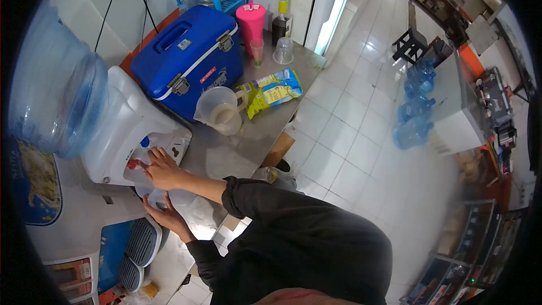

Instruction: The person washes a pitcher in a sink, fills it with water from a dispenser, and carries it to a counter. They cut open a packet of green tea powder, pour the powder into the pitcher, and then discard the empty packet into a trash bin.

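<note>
On the white water dispenser (116, 107), my right hand (164, 170) reaches over the front, its fingers at the red tap (133, 164). A blue tap (145, 142) shows just beyond these fingers. Below it, my left hand (166, 214) is curled around a clear plastic container (160, 199), held under the taps. Most of that container is hidden by my hands and forearm, so its full shape and contents cannot be made out. A large blue water bottle (59, 90) sits upside down on the dispenser.
A blue cooler box (186, 59), a measuring jug (217, 113) with pale liquid, a yellow-green packet (274, 93), a pink tumbler (251, 25) and a clear cup (283, 51) stand on the metal table (217, 155). Several blue water bottles (415, 104) stand across the tiled floor.
</note>
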{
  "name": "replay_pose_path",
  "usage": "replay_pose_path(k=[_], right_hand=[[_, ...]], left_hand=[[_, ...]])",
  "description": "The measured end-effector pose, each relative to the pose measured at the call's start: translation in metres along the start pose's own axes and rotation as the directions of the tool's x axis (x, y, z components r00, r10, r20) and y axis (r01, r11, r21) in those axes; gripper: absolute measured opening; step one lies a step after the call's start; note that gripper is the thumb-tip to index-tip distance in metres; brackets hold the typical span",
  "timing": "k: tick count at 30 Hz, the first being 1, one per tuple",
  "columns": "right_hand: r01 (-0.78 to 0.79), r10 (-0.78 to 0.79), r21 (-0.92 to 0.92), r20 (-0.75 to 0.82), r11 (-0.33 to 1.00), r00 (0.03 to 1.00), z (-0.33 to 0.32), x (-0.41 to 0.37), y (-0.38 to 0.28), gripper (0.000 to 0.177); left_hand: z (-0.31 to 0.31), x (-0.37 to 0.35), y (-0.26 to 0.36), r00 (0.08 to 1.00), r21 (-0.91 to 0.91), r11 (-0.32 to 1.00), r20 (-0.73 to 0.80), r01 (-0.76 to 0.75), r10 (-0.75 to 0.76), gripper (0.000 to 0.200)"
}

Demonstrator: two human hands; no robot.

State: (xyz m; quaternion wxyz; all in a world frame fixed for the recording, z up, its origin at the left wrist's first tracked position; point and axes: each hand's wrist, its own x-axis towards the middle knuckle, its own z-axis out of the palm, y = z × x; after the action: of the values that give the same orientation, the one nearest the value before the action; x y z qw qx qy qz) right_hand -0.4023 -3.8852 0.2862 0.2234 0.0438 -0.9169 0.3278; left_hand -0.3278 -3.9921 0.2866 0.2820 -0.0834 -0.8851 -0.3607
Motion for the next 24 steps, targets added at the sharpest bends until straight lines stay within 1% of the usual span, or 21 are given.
replay_pose_path(k=[1,3,5,7,9,10,11,15,17,19,23,24], right_hand=[[-0.011,0.010,0.018,0.033,1.000,0.999,0.000,0.000,0.000,0.042],[-0.003,0.003,0.001,0.023,1.000,1.000,-0.001,0.000,0.000,0.042],[0.006,-0.006,-0.017,0.016,1.000,1.000,-0.006,0.000,-0.002,0.043],[0.000,0.001,-0.021,0.051,1.000,0.999,-0.010,0.000,-0.002,0.043],[0.012,-0.012,-0.015,0.021,1.000,1.000,-0.010,0.000,-0.002,0.044],[0.022,-0.022,-0.009,-0.010,1.000,1.000,-0.010,0.000,-0.002,0.044],[0.026,-0.026,-0.010,-0.008,1.000,1.000,-0.010,0.000,-0.002,0.044],[0.014,-0.014,0.009,0.013,1.000,1.000,-0.014,0.000,-0.004,0.044],[0.009,-0.010,0.021,0.022,1.000,1.000,-0.014,0.000,-0.004,0.044],[0.017,-0.017,0.004,-0.004,1.000,1.000,-0.015,0.000,-0.004,0.043],[0.016,-0.016,-0.001,0.022,1.000,1.000,-0.017,-0.001,-0.005,0.043],[0.020,-0.020,-0.017,0.014,1.000,1.000,-0.016,0.000,-0.004,0.043]], left_hand=[[0.000,0.000,0.000,1.000,-0.021,1.000,0.000,-0.006,0.006,0.056],[0.003,-0.001,-0.004,1.000,-0.039,0.999,-0.003,-0.010,0.010,0.055],[0.006,-0.002,-0.010,0.999,-0.050,0.998,-0.038,-0.037,0.035,0.055],[0.006,-0.002,-0.012,0.999,-0.049,0.998,-0.033,-0.025,0.023,0.054],[0.006,-0.002,-0.010,1.000,-0.051,0.999,-0.028,-0.013,0.012,0.054],[0.005,-0.001,-0.009,0.999,-0.017,1.000,-0.031,-0.012,0.012,0.054],[0.005,-0.001,-0.007,0.999,0.016,1.000,-0.034,-0.011,0.012,0.054],[0.006,-0.002,-0.012,0.999,0.019,1.000,-0.036,0.006,-0.005,0.054],[0.011,-0.003,-0.023,0.998,-0.191,0.980,-0.026,0.058,-0.065,0.056],[0.011,-0.004,-0.026,0.998,-0.160,0.986,-0.029,0.053,-0.058,0.056],[0.007,-0.002,-0.011,0.998,-0.065,0.996,-0.027,0.054,-0.056,0.057],[0.007,-0.002,-0.013,0.998,-0.064,0.996,-0.028,0.055,-0.057,0.057]])
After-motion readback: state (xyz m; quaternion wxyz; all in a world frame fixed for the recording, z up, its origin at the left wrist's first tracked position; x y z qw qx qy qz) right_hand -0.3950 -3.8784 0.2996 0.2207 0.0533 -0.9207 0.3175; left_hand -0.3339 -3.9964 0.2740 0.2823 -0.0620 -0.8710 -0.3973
